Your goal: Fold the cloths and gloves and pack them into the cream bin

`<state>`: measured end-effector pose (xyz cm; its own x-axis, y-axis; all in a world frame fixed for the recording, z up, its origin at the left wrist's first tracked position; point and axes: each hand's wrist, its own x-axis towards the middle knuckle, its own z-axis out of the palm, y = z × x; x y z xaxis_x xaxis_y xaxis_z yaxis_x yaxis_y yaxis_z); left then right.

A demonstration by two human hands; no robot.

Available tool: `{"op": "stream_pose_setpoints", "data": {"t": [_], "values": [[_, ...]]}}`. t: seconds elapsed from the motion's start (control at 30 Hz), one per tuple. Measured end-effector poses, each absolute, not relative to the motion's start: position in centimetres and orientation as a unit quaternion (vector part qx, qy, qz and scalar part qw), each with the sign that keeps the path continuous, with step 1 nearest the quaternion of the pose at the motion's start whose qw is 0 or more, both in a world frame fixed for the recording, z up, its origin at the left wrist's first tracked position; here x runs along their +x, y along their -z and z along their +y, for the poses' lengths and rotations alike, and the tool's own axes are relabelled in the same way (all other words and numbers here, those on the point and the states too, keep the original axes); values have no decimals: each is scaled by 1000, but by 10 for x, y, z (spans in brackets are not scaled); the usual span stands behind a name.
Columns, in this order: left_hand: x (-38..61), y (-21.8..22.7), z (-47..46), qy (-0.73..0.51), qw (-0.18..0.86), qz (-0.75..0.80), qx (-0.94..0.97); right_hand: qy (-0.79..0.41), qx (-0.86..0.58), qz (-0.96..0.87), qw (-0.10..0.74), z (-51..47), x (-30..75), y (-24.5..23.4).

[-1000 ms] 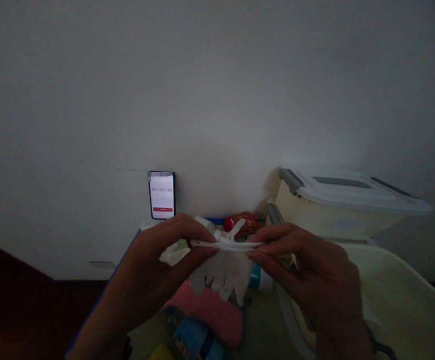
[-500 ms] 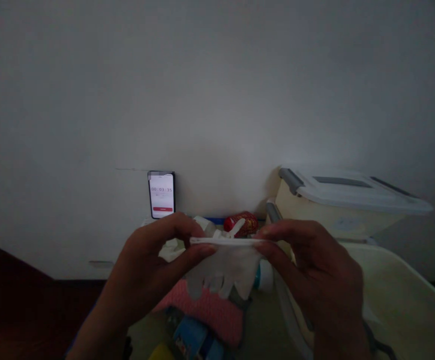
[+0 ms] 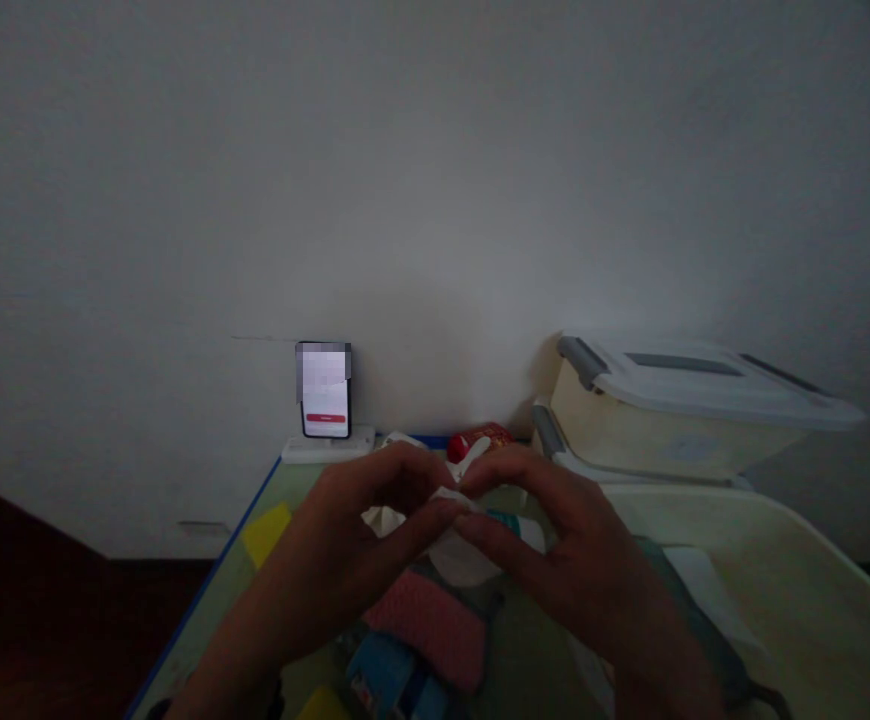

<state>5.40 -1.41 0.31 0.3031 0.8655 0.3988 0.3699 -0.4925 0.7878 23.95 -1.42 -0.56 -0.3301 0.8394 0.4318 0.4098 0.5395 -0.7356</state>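
Both hands meet in the middle of the head view, pinching a thin white glove [image 3: 465, 560] by its cuff. My left hand [image 3: 375, 540] is closed, thumb and fingertips pressed on the cuff from the left. From the other side, my right hand [image 3: 547, 530] pinches the same edge, its fingertips against those of the left. The glove's body hangs below the fingertips, partly hidden by the hands. Under it on the table lie a pink cloth [image 3: 435, 625] and a blue package [image 3: 386, 670].
A phone [image 3: 325, 390] stands against the wall on a white base [image 3: 296, 450]. A red can [image 3: 472, 442] lies at the table's back edge. Right are a lidded box [image 3: 652, 425] and an open cream bin [image 3: 817, 570] holding dark and white items. A yellow piece [image 3: 264, 533] lies left.
My hands have come together, so the cuff, stretched flat between them before, is now gathered at the fingertips. The glove's dangling fingers no longer show distinctly.
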Motion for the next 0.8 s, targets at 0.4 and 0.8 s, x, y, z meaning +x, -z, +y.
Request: {"op": "stream_pose_setpoints", "data": {"t": [0.4,0.8], "values": [[47,6,-13,-362,392,398,746,-410,-413,-601,548,-11,237,10],[38,2,-10,-350,374,422,748,-438,-393,-465,661,-5,240,9]]}}
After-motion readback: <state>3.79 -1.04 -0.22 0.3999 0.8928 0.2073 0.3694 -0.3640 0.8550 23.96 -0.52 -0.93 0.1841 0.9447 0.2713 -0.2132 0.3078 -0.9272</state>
